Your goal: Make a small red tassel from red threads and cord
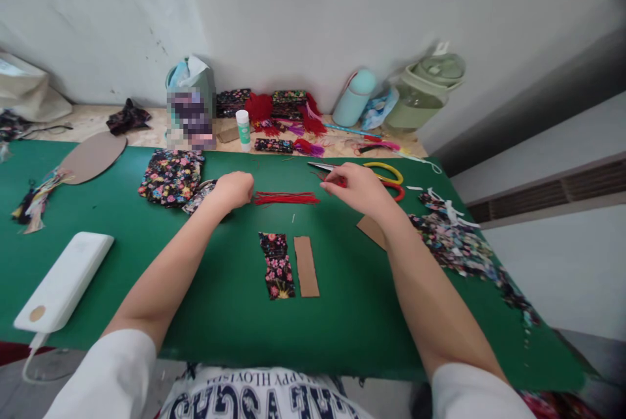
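A bundle of red threads (287, 198) lies stretched sideways on the green mat. My left hand (235, 190) is closed at the bundle's left end; its fingertips are hidden, so what it grips cannot be made out. Past the other end, my right hand (356, 188) is closed with some red thread showing between the fingers. Scissors (391, 173) with yellow and red handles lie partly behind that hand. Nearer to me, a strip of black floral fabric (278, 266) lies beside a brown cardboard strip (306, 266).
Folded floral fabric (171, 176) lies left of my left hand. A glue stick (243, 130) stands at the back, near red tassels (259, 108). Fabric scraps (454, 240) cover the right side. A white power bank (65, 281) lies at left; bottles (355, 98) stand along the wall.
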{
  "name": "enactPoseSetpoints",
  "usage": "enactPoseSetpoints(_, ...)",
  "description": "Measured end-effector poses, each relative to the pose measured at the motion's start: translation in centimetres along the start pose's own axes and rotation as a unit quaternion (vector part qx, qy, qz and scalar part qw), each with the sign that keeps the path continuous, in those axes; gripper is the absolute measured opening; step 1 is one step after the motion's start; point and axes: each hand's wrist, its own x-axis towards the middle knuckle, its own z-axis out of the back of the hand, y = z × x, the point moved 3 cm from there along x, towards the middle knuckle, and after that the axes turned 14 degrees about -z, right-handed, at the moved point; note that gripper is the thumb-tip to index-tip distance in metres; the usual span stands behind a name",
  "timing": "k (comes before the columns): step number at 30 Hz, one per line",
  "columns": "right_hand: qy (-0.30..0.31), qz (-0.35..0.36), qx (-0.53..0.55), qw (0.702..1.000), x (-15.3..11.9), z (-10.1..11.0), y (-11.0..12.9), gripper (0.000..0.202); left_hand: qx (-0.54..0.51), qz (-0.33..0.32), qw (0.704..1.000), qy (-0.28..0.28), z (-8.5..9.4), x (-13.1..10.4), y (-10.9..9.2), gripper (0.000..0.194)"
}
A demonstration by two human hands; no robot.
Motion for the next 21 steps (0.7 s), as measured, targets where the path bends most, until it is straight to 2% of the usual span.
enactPoseSetpoints(3,0.0,0.007,0.001,1.0,0.1,-0.3,-0.1,0.018,0.015,-0.012,1.0,0.015,-0.1,-0.1,-0.2,0.026)
enactPoseSetpoints(8,0.04,0.072,-0.013,0.997,0.2,-2.2,0.6,0.014,0.028,-0.044,0.998,0.038,-0.1,-0.6,-0.2,0.028)
enactPoseSetpoints(12,0.073,0.083,-0.03,0.993,0.1,-2.9,0.8,0.013,0.013,-0.066,0.998,-0.008,0.6,-1.1,0.0,0.027)
enactPoseSetpoints(21,0.064,0.06,-0.04,0.995,-0.1,-1.8,1.0,0.016,-0.048,-0.115,0.985,-0.119,2.3,-2.4,0.7,0.021)
